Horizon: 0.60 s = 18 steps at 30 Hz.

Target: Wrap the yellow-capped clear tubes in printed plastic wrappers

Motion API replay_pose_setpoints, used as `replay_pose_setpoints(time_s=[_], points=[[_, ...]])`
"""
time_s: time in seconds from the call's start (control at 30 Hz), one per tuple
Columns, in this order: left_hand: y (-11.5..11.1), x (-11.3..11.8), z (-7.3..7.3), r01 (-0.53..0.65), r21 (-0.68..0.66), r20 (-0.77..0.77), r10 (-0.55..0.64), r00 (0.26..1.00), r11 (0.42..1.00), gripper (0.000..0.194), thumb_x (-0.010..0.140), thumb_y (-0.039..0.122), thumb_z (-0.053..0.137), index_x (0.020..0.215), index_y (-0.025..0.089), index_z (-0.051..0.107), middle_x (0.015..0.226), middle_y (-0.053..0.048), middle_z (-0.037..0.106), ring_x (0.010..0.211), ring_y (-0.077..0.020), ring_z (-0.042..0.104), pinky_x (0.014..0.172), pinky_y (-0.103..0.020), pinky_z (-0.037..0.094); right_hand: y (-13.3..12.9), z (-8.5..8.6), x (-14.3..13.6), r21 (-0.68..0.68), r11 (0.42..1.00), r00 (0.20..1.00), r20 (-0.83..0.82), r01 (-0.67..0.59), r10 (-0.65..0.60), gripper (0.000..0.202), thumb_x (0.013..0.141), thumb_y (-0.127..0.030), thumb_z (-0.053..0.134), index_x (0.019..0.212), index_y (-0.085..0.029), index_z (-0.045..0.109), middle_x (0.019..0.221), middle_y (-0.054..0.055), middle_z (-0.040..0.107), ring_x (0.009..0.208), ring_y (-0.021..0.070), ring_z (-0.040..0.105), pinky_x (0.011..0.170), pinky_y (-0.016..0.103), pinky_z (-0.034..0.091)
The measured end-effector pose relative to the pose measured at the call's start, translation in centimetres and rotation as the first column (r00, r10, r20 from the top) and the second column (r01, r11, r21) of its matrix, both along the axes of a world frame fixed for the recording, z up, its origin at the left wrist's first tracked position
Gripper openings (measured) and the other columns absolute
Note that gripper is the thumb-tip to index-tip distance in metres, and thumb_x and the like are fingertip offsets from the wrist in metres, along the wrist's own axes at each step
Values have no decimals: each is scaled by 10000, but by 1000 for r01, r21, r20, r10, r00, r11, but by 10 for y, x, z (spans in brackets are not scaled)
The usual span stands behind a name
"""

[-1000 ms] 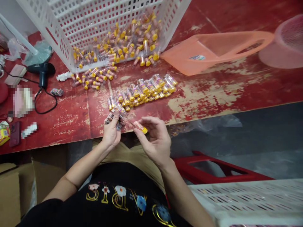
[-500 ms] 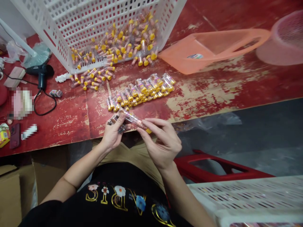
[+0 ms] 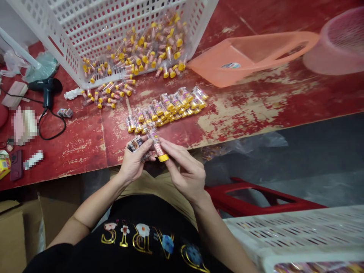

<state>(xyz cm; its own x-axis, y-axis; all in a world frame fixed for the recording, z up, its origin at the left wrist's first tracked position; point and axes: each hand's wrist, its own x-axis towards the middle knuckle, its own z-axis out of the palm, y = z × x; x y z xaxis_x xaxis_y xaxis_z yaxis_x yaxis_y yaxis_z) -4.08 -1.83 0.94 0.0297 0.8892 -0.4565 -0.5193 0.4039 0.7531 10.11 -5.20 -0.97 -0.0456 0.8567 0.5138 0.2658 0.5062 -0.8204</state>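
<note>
- While both hands meet just over the near edge of the red tabletop point(image 3: 85, 140), the right hand point(image 3: 186, 172) pinches a small clear tube with a yellow cap point(image 3: 158, 148), cap end pointing down toward the person.
- Its fingers point(image 3: 170, 146) are closed on that tube, thumb below and forefinger on top.
- Close beside it, the left hand point(image 3: 133, 163) has its fingers curled shut around a bunch of wrapped tubes point(image 3: 135, 144), and its thumb tip touches the single tube.
- Just beyond the hands, a tidy row of finished tubes point(image 3: 167, 108) lies on the tabletop, slanting up to the right.
- Farther back, a white slatted basket point(image 3: 93, 26) is tipped on its side, with loose yellow-capped tubes point(image 3: 148, 49) heaped inside and spilling out in front.
- An orange scoop point(image 3: 250, 57) lies to the right of the basket, and a black heat gun point(image 3: 45, 89) with its cord sits well off to the left.
</note>
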Motion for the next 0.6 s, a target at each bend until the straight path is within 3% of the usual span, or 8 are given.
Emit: replay_pose_setpoints(time_s=[0.23,0.43,0.6], points=[[-9,3,5,79,34,-64,-77,995,996,358,605,312,905,844,140,701,763,-19,695,613,-108,630,456,-187,463,-1,-5,-14,-97,960,938,-206,264,-279,278,879,-156,667,1085,-314,766,1006,39,786,910,231,739,846,434,608],[-14,5,5,61,124,-85,-51,995,990,639,593,258,911,1191,242,685,790,23,685,574,-90,579,454,-192,457,0,-1,-17,-143,936,899,-266,321,-349,218,834,-159,726,981,-308,788,839,21,750,747,189,687,682,359,569],[-15,4,4,67,130,-87,-56,995,989,709,621,258,896,1284,261,647,795,17,695,575,-97,588,457,-197,462,0,1,-20,-147,926,892,-253,348,-375,187,836,-170,722,953,-301,786,843,25,752,767,198,697,697,372,581]])
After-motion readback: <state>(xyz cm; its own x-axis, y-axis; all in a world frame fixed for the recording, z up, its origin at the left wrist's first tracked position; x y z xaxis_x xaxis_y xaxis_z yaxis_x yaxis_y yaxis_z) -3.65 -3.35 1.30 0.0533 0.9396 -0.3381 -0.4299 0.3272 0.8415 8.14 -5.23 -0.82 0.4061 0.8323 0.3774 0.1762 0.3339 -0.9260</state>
